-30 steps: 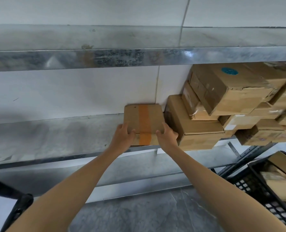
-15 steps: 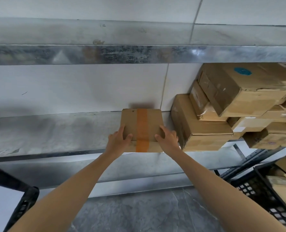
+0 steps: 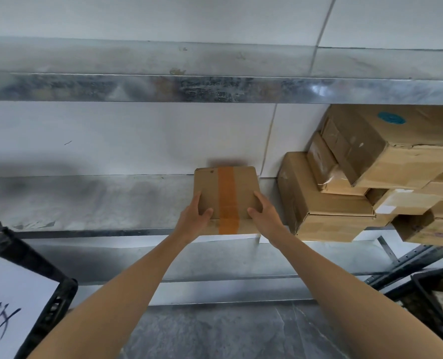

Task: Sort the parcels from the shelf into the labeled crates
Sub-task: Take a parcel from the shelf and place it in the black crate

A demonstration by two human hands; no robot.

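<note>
Where the shelf comes to its front edge, right of middle: one flat parcel, brown card, an orange tape band down its centre. Its near face is at that edge or just over it. Whether it is lifted or resting cannot be told.

- Left hand: thumb laid on top, fingers curled round the near left corner, gripping.
- Right hand: likewise at the near right corner, thumb on top, fingers wrapped down the side.
- Stacked parcels: at the shelf's right end, near the held one but apart from it. Several boxes are piled unevenly, the upper ones tilted. All unsorted.
- Right crate: black, low beyond the shelf's right end. Cardboard shows inside, so some sorting looks done.
- Left crate: black, with a white handwritten label. Contents out of view.

Progress, as judged: partway. One parcel is in hand and not yet carried off, and the whole pile is left to sort.
</note>
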